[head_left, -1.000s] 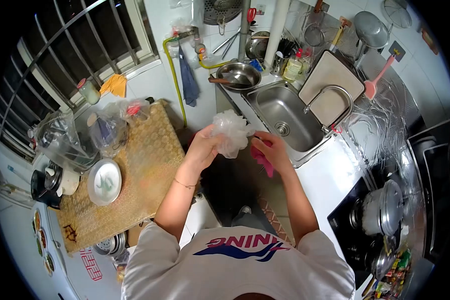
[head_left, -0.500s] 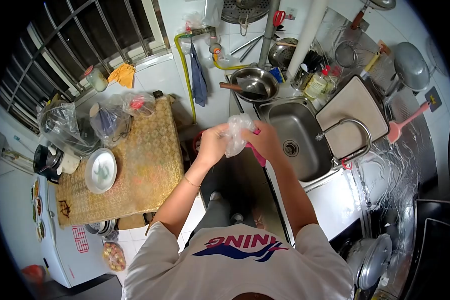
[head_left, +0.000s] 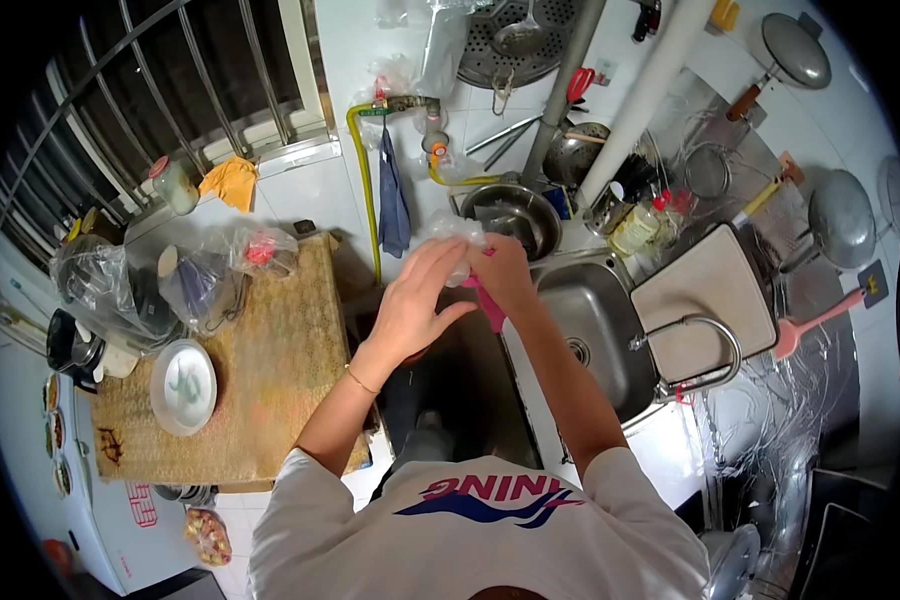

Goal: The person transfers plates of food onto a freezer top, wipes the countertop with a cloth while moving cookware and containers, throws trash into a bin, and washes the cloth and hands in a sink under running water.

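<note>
Fingers stretched out and thumb spread, my left hand lies against the near left side of a crumpled clear plastic bag. Beside it, my right hand is closed on a bright pink cloth, which hangs below the fingers. The bag also touches the right hand's fingertips; whether they grip it is hard to tell. Both hands are in front of a metal bowl, left of the sink.
On the left, a patterned table holds a white bowl and bagged items. To the right are the steel sink, its curved faucet, a cutting board and bottles. A blue cloth hangs on the wall.
My left hand has opened from its hold on the bag, its fingers now extended. Both hands and the bag sit slightly further left. The camera view has shifted.
</note>
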`<state>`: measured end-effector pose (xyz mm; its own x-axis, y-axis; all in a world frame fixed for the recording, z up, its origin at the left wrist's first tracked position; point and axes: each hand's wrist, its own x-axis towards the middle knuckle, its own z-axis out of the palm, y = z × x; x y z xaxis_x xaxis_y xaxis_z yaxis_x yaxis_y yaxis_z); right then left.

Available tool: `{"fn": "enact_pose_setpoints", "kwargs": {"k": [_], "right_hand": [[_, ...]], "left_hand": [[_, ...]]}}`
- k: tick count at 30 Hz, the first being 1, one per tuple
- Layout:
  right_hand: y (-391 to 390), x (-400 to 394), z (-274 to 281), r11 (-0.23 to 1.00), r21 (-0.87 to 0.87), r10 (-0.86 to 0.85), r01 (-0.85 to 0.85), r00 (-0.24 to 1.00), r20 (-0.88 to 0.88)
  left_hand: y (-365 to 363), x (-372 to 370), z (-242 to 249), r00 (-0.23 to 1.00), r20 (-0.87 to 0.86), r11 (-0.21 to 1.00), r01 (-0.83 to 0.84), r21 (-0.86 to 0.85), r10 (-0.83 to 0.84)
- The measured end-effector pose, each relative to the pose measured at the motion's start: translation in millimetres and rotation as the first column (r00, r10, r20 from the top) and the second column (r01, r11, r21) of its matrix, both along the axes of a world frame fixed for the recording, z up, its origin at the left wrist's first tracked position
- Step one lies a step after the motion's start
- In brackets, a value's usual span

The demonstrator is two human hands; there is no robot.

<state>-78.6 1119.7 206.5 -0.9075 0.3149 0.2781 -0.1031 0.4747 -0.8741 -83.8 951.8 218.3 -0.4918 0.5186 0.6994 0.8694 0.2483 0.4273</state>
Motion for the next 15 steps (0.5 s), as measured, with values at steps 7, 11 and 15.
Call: {"fn": "enact_pose_setpoints", "kwargs": {"k": [7,11,15], "right_hand": [[4,-50,-8,0.944,0.214,0.216,-0.251,0.961,0.174],[7,-64,3,0.871,0.355,0.293,-0.339,0.94,0.177],[4,-75,17,0.811,0.432,0.312,-0.395,0.916,0.253]], "left_hand": [[-11,-59,5,0.999,-0.022,0.991,0.042,-0.129,-0.046],[-15,-90,-1,0.994,0.053,0.977,0.105,-0.186,-0.097],[-16,-117,2,0.969,0.164,0.96,0.215,-0.178,-0.187]]}}
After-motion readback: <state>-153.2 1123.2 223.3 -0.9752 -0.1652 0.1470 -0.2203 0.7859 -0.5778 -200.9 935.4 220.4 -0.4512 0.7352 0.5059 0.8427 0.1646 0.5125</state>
